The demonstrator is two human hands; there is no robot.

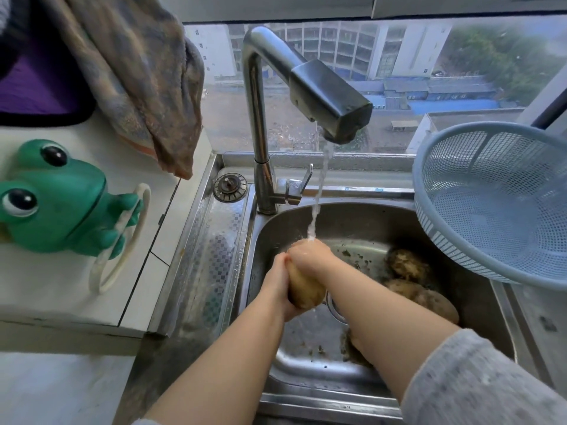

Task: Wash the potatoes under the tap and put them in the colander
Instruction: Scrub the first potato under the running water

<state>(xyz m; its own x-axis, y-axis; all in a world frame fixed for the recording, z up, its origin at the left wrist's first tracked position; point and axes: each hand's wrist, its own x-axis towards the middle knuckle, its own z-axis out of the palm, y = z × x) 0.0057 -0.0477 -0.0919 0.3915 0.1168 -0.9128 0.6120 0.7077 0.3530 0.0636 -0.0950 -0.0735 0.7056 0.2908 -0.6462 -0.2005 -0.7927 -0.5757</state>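
1 potato (306, 291) wet, pale tan | L grip (276, 288) + R grip (313, 256) curled rnd it | muddy potatoes (408, 263) in sink (306, 351)

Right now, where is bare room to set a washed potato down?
The blue colander looks empty. The steel ledge between basin and white counter is mostly bare. Crowded: the basin's right side holds dirty potatoes, and left hand and right hand grip a potato mid-basin.

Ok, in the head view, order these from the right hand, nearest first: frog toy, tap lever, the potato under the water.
1. Potato, gripped by the right hand itself.
2. Tap lever, just behind the sink bowl.
3. Frog toy, far off to the left.
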